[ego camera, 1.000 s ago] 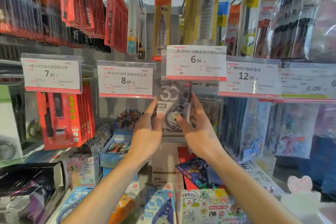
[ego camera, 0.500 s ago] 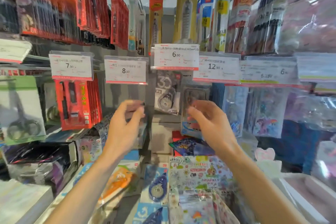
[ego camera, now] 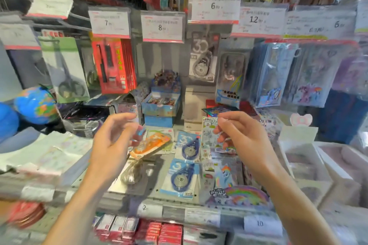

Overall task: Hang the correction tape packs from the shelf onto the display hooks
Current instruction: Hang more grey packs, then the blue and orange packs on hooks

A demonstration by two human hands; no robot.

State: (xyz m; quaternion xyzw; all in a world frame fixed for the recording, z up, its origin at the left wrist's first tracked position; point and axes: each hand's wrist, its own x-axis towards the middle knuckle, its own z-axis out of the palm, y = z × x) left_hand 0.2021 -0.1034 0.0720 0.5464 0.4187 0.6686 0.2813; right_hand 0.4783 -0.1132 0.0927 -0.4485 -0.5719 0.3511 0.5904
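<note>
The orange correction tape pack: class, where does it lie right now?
In the head view, the orange correction tape pack lies on the shelf, just right of the left hand and left of the upper blue correction tape pack.

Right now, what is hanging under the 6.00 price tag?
Under the 6.00 price tag one grey correction tape pack hangs on the hook. Whether more packs hang behind it cannot be seen; the front pack covers them.
</note>
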